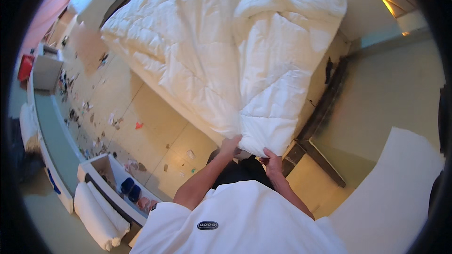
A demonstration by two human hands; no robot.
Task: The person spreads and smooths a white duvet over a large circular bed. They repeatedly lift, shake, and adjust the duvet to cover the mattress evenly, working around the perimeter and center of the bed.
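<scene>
A white quilted duvet [202,51] lies over the bed, rumpled in long folds that narrow toward me. Its near edge is pulled up to my body. My left hand [230,145] grips that edge on the left, fingers closed on the cloth. A short way to the right, my right hand [272,162] pinches the corner with the thumb on top and the fingers beneath. Between both hands the edge hangs taut, with a folded flap of duvet standing above it. The fingertips under the fabric are hidden.
Scraps and litter [113,121] are scattered on the tiled floor [146,108] left of the bed. An open drawer [110,169] holds blue slippers [130,189]. Beside it lies a rolled white cloth [99,216]. A dark-edged frame [325,162] stands close on my right.
</scene>
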